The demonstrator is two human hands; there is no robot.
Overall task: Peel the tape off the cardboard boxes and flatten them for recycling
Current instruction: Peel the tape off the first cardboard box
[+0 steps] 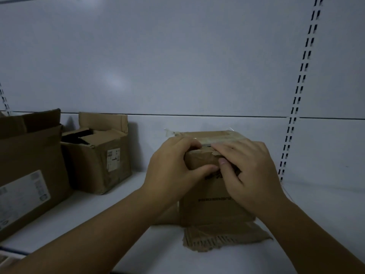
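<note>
White shelf (138, 224) and a white back panel (177, 56) fill the dim view, with slotted uprights (302, 76) running down the panel at right and far left. On the shelf, right of centre, stands the box (213, 206), its near face carrying dark print too blurred to read. Clear tape (219, 137) lies along its top, and a loose end sticks out past the rear left corner.

Both hands are on the box's top front edge. Left hand (171, 167) curls over the left part of that edge, fingers on top and thumb pressed against the front, its grip pinching a crumpled flap of cardboard. Right hand (248, 171) lies over the right part, fingers flat along the top beside the tape, thumb tip against the front, just beside the left thumb; whether it pinches tape or only presses cannot be told. Both hands cover much of the top.

A torn, ragged cardboard scrap (223, 238) lies flat on the shelf, touching the box's base on the near side.

Well apart to the left stand two opened boxes with labels: a mid box (98, 161) with flaps up, and a big box (29, 175) at the frame edge, just beside it.
</note>
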